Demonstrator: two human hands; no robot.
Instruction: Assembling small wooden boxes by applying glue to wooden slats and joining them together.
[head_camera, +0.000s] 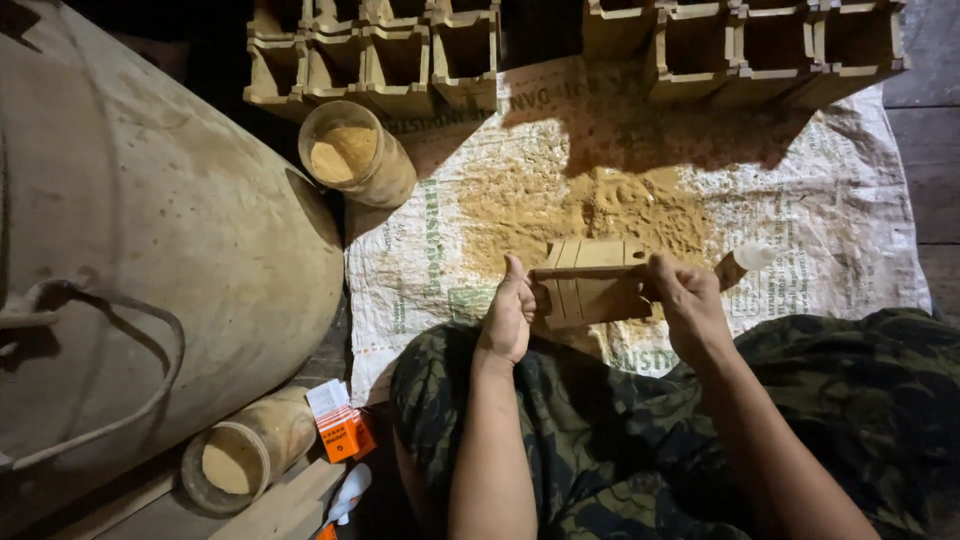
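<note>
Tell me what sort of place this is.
Probably a small, dim craft workshop with work done on the floor. Rows of small open wooden boxes line a woven sack sheet strewn with sawdust, and both hands hold a slatted wooden block.

Box held between both hands over sack; sawdust on sack; box rows beyond; drum left.
</note>
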